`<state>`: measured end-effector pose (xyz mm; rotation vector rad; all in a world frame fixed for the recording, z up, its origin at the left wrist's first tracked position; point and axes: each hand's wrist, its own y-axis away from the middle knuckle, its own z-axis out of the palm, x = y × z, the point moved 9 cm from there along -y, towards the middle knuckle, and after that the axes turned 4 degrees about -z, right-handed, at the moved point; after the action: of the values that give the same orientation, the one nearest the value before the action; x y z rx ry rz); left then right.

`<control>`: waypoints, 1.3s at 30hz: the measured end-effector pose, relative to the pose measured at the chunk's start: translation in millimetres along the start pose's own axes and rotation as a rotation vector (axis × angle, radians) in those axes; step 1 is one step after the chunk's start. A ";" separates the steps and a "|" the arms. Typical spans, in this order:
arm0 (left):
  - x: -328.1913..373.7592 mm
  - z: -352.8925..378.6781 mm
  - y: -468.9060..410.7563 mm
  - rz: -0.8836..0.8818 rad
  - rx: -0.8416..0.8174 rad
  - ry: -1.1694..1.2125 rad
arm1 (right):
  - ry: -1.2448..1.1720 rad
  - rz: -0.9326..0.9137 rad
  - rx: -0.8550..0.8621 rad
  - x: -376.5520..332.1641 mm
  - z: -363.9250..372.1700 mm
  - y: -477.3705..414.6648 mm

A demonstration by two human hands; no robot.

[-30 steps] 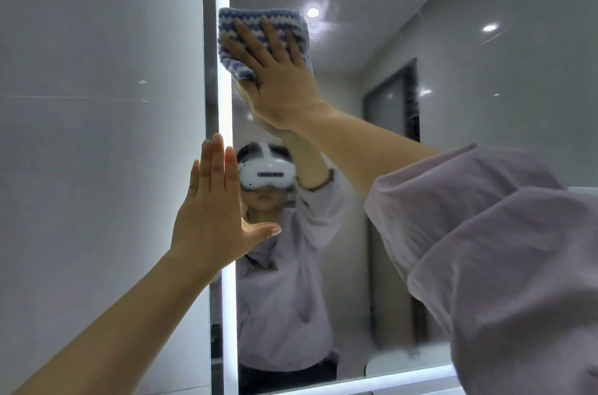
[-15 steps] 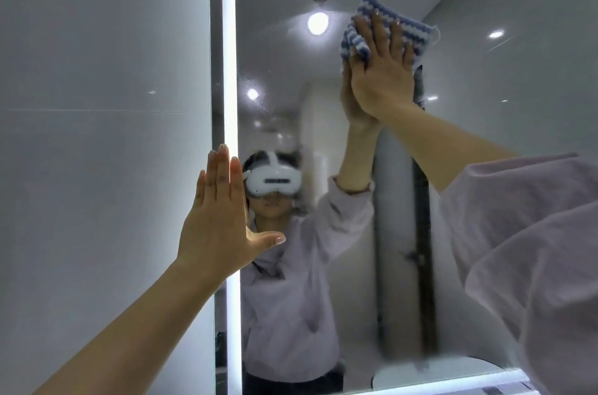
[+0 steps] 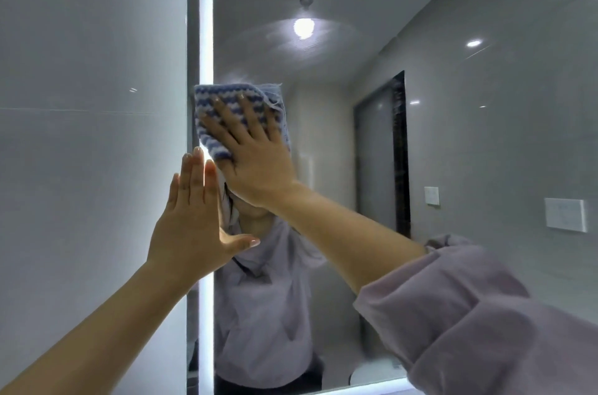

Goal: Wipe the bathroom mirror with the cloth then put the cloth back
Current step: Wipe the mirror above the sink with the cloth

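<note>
The bathroom mirror [image 3: 469, 136] fills the right part of the head view, edged by a lit white strip on its left and top. A blue and white striped cloth [image 3: 223, 110] lies flat on the glass by the left lit strip, at mid height. My right hand [image 3: 255, 155] presses the cloth against the mirror with straight, spread fingers. My left hand [image 3: 194, 220] rests flat on the mirror's left edge, just below the cloth, fingers straight and pointing up, thumb out to the right.
A grey tiled wall [image 3: 90, 168] borders the mirror on the left. The mirror reflects a person in a pale shirt, ceiling lights, a dark door frame and white wall switches. My right sleeve [image 3: 485, 323] fills the lower right corner.
My right hand has swept the cloth from the upper middle of the mirror down and left to the lit left edge. My left hand has stayed on the edge.
</note>
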<state>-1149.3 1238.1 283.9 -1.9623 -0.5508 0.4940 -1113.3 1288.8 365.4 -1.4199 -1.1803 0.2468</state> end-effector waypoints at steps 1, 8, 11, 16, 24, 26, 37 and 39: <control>0.9 -0.9 0.3 0.004 0.005 -0.015 | -0.013 -0.009 0.006 1.0 -1.5 1.9; -2.2 2.3 1.0 -0.018 -0.037 0.000 | 0.019 0.055 0.021 78.6 -12.7 40.8; -2.3 2.6 1.5 -0.021 -0.042 0.008 | 0.003 0.213 0.022 141.5 -15.2 72.3; -2.2 2.5 1.5 -0.022 -0.044 0.023 | -0.062 0.564 0.023 235.3 -19.4 134.7; -3.2 5.5 0.7 -0.026 -0.046 0.035 | -0.114 0.798 0.139 205.3 -10.7 137.7; -2.8 6.2 1.0 -0.022 -0.050 0.040 | -0.102 0.728 0.123 181.8 -7.4 130.9; -0.5 1.2 2.6 -0.006 -0.029 0.044 | -0.102 0.134 -0.005 50.2 16.4 135.3; -0.5 0.9 2.7 -0.008 -0.037 0.041 | -0.090 0.060 -0.014 54.8 16.3 139.8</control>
<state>-1149.8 1237.4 281.2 -2.0002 -0.5445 0.4405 -1030.9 1372.0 270.1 -1.4710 -1.2159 0.3484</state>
